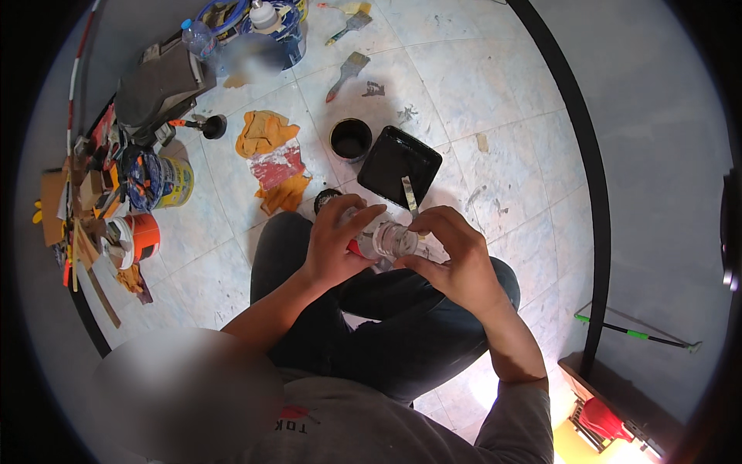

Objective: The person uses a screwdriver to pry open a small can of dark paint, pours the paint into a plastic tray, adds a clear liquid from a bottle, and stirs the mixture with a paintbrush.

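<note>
A clear plastic bottle (pixel 382 238) with a red patch on its side lies tilted between my hands, above my crossed legs. My left hand (pixel 331 241) is wrapped round its body. The thumb and forefinger of my right hand (pixel 461 259) close on the open-looking neck from the right; whether a cap is there I cannot make out. Just beyond my hands stands a black paint tray (pixel 396 158) with a light, flat stick or handle (pixel 409 193) leaning in it. A tin of dark paint (pixel 351 140) stands left of the tray. Behind my left hand, a round black-topped thing (pixel 328 199) is partly hidden.
Orange cloths (pixel 267 133) and a red-white scraped piece (pixel 277 165) lie ahead on the left. Beyond are a paintbrush (pixel 348 75), a small black cup (pixel 213 127), and a blue bucket (pixel 290 35). Tubs and tools crowd the left wall, including a yellow-blue bucket (pixel 177 182) and an orange bucket (pixel 144 238).
</note>
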`<action>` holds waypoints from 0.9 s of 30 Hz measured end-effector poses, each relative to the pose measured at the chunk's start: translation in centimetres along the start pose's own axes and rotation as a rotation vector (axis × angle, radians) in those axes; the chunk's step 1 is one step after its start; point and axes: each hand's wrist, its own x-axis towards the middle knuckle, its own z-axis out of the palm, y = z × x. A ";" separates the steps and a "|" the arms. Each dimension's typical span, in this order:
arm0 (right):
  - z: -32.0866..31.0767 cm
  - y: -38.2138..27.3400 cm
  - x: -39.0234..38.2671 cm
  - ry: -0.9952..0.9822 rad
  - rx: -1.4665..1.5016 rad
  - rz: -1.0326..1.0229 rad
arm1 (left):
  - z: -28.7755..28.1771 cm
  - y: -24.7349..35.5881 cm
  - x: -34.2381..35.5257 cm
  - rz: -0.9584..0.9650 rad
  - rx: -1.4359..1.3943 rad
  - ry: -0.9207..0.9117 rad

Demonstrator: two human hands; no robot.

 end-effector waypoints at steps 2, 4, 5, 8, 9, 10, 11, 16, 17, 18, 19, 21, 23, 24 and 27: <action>-0.3 -0.1 0.0 -0.047 0.022 0.032 | 0.3 0.0 -0.5 -0.028 -0.054 0.005; -0.5 0.0 0.0 -0.098 0.039 0.063 | 0.7 0.3 -0.8 -0.020 -0.083 -0.007; -0.4 0.1 -0.1 -0.079 0.063 0.069 | 0.9 0.3 -0.8 -0.025 -0.089 0.002; -0.4 0.4 -0.4 -0.070 0.072 0.082 | 1.4 0.0 -0.9 -0.006 -0.091 0.005; -0.5 0.6 -0.5 -0.071 0.064 0.090 | 1.4 -0.1 -0.9 0.006 -0.084 0.000; -0.4 0.8 -0.6 -0.078 0.062 0.089 | 1.4 -0.1 -0.8 0.018 -0.078 -0.005; -0.3 0.9 -0.6 -0.070 0.064 0.089 | 1.4 -0.1 -0.8 0.015 -0.077 -0.004; -0.2 1.2 0.1 -0.097 0.051 0.084 | 1.2 -0.7 -0.8 0.011 -0.061 -0.023; 0.0 1.5 0.3 -0.092 0.055 0.059 | 1.4 -1.0 -0.9 0.008 -0.063 -0.023; 0.2 1.8 0.5 -0.087 0.059 0.034 | 1.5 -1.3 -0.9 0.004 -0.052 -0.015; 0.5 2.0 0.7 -0.089 0.059 0.036 | 1.7 -1.6 -1.0 0.001 -0.042 -0.007; 0.9 2.4 0.7 -0.082 0.080 0.080 | 1.9 -2.0 -0.9 -0.009 -0.046 0.003; 1.7 2.3 0.8 -0.067 0.147 0.132 | 2.2 -2.3 -0.9 -0.020 -0.050 0.016; 2.0 2.3 0.8 -0.048 0.214 0.183 | 2.3 -2.4 -1.0 -0.019 -0.055 0.023; 1.8 3.3 0.6 -0.118 0.094 0.064 | 2.6 -2.6 -1.0 -0.026 -0.067 0.045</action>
